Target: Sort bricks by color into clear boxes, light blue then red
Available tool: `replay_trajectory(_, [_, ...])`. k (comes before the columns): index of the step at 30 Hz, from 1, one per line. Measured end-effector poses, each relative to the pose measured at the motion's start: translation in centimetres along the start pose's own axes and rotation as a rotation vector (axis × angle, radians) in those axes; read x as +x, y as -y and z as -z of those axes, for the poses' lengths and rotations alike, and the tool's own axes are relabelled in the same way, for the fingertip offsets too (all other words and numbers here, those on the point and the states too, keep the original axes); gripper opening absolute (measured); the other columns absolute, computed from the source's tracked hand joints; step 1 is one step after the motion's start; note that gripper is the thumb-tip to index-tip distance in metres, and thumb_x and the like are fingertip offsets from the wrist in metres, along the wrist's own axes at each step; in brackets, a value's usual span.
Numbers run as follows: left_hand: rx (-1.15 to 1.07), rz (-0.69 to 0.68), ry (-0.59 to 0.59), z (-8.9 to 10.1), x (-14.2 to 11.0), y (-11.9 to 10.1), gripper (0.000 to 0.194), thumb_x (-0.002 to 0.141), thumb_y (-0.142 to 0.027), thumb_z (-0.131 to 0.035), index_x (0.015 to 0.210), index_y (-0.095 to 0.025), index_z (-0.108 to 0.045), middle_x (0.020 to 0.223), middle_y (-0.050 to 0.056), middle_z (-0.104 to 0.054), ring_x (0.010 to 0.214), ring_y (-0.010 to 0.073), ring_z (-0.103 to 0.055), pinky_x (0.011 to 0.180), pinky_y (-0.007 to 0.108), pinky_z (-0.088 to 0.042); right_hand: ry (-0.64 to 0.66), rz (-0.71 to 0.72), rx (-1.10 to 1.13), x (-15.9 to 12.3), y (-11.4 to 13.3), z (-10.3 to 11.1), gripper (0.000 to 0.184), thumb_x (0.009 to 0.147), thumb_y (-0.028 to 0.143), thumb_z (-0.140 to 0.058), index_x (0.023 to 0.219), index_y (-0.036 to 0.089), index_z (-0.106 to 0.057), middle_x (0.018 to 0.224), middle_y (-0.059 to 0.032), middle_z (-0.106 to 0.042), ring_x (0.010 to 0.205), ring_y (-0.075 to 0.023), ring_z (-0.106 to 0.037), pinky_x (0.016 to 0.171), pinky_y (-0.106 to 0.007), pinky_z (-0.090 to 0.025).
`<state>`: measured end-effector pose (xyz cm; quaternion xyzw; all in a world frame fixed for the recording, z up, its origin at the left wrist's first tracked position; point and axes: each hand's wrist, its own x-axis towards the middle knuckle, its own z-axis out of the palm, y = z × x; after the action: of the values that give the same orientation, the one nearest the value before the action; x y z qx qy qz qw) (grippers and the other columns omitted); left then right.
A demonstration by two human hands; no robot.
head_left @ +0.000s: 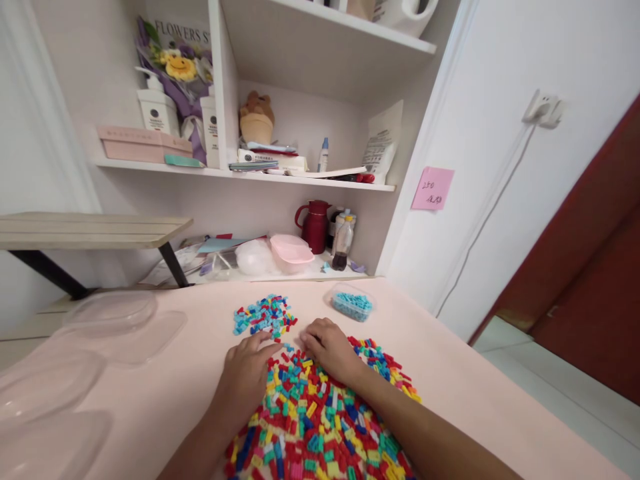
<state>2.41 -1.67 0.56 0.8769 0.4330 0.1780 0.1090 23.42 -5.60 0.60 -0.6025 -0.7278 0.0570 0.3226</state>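
A large pile of small multicoloured toy building bricks (320, 427) spreads over the pink tabletop in front of me. My left hand (245, 370) rests at the pile's upper left edge, its thumb and index finger apart with nothing visible between them. At the top edge of the pile, my right hand (330, 350) has its fingers curled downward; whatever they hold, if anything, is hidden. A few light blue bricks (288, 348) lie between the two hands. Just beyond my left fingertips sits a smaller heap of mostly light blue bricks (265, 315), with red and other colours mixed in.
A clear plastic box (354, 305) of light blue bricks stands beyond my right hand. Several clear containers and lids (113, 310) lie on the left, near a wooden stand (90, 230). Behind the table, shelves hold a pink bowl (293, 252), a red jug (315, 227) and bottles.
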Motion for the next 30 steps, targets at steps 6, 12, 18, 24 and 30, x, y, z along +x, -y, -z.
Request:
replay_trajectory(6, [-0.002,0.003,-0.024,-0.45,0.07,0.32,0.053,0.085,-0.004,-0.038,0.119,-0.03,-0.069,0.135,0.007,-0.06,0.128,0.0233,-0.051,0.104,0.045,-0.038,-0.056,0.049,0.094,-0.3,0.08,0.25,0.018,0.089,0.013,-0.055,0.096,0.022,-0.068,0.1,-0.0045,-0.067,0.096,-0.0195,-0.058,0.087,-0.034,-0.042])
replay_trajectory(12, [0.0,-0.031,0.014,-0.13,-0.15,0.14,0.058,0.08,-0.001,-0.041,0.117,-0.036,-0.069,0.137,0.005,-0.058,0.13,0.0245,-0.048,0.104,0.047,-0.036,0.081,0.113,0.084,-0.49,0.31,0.39,0.023,0.089,0.011,-0.056,0.093,0.027,-0.072,0.1,-0.0009,-0.07,0.101,-0.0203,-0.059,0.096,-0.038,-0.039])
replay_trajectory(18, [-0.033,-0.049,-0.023,-0.34,-0.28,0.24,0.057,0.079,-0.001,-0.042,0.116,-0.035,-0.07,0.136,0.005,-0.059,0.128,0.0239,-0.05,0.103,0.046,-0.037,0.062,0.132,0.119,-0.49,0.38,0.56,0.028,0.091,0.013,-0.054,0.107,0.029,-0.07,0.103,-0.0019,-0.069,0.1,-0.0193,-0.06,0.093,-0.037,-0.042])
replay_trajectory(24, [-0.093,-0.014,-0.082,-0.33,0.09,0.28,0.049,0.082,0.0,-0.04,0.102,-0.026,-0.076,0.127,0.007,-0.064,0.119,0.0222,-0.058,0.101,0.042,-0.043,0.087,0.234,0.055,-0.74,0.11,0.0,0.03,0.094,0.019,-0.052,0.114,0.035,-0.069,0.124,-0.0008,-0.065,0.115,-0.0216,-0.056,0.1,-0.041,-0.039])
replay_trajectory(30, [-0.098,-0.011,-0.094,-0.24,0.07,0.25,0.046,0.083,-0.001,-0.041,0.1,-0.025,-0.076,0.124,0.006,-0.066,0.117,0.0211,-0.059,0.101,0.04,-0.043,0.092,0.195,-0.022,-0.59,-0.01,-0.3,0.034,0.096,0.019,-0.047,0.12,0.032,-0.067,0.122,-0.0028,-0.068,0.113,-0.0215,-0.058,0.099,-0.042,-0.041])
